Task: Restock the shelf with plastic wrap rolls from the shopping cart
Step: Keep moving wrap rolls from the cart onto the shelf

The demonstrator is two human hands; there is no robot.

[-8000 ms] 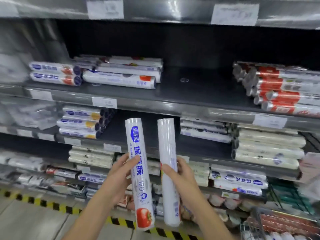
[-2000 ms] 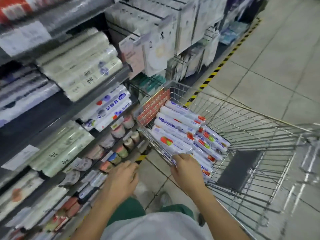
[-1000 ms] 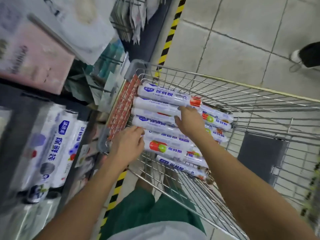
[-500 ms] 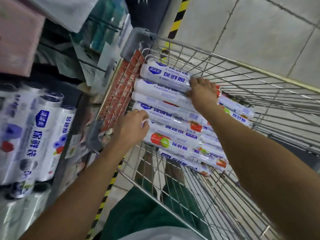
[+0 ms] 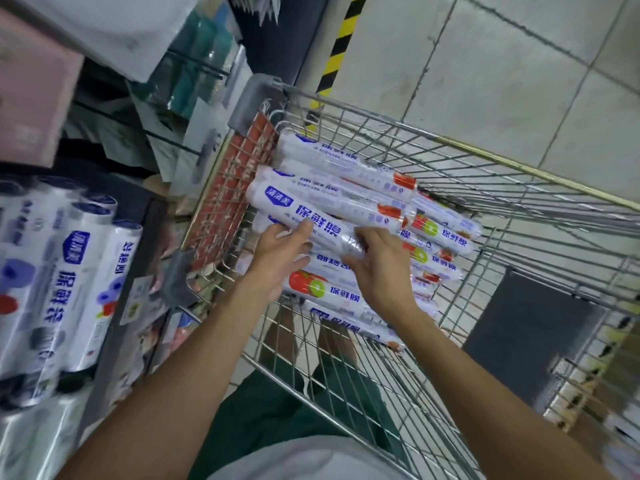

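Gripping one plastic wrap roll [image 5: 325, 209], raised over the pile [image 5: 325, 289] at the far-left end of the shopping cart [image 5: 519, 166]: left hand [image 5: 280, 251] with thumb on top and fingers beneath, right hand [image 5: 377, 268] curled round it just to the right. Likely to slip if pulled by the slick film alone, or to drag a neighbouring roll along and tip it off the pile. Could snag on the cart's left rim when swinging toward the shelf [image 5: 138, 258]. Open room above the cart and to the right; tight on the left, with shelved rolls [image 5: 79, 271] close beside.
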